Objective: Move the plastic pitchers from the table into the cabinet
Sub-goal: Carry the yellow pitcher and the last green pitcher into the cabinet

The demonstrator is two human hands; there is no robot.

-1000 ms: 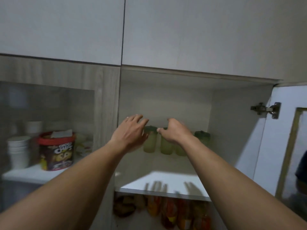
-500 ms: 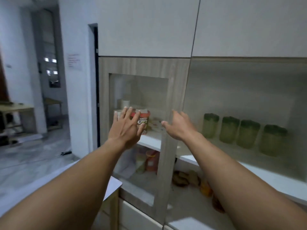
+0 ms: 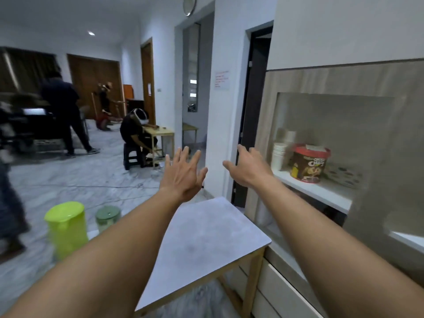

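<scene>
- marble floor (image 3: 75, 180) runs off to the far left of both hands, with blurred people standing and one seated at a small desk (image 3: 161, 132) beyond the left fingers.
- grey surface (image 3: 206, 239) with wooden legs lies below and between the two forearms, its far corner just under the left wrist.
- left hand (image 3: 183, 174) is raised over the surface's far edge, palm away, fingers (image 3: 196, 157) spread apart and holding nothing.
- right hand (image 3: 247, 168) is raised beside it, fingers (image 3: 242, 150) loosely apart, thumb out to the left, also empty.
- lime pitcher (image 3: 66, 228) stands upright on the surface well down and left of the left fingers, partly cut by the left forearm.
- paler green pitcher (image 3: 107, 218) stands just right of the lime one, near the left forearm; only its lid and upper part show.
- cabinet (image 3: 344, 83) rises right of the right fingers; through its panel a shelf (image 3: 321, 191) is seen.
- on that shelf, a stack of white cups (image 3: 280, 156) sits nearest the right fingers, with a red-lidded cereal tub (image 3: 309, 164) just beyond it.
- dark doorway (image 3: 254, 111) stands behind the right hand.
</scene>
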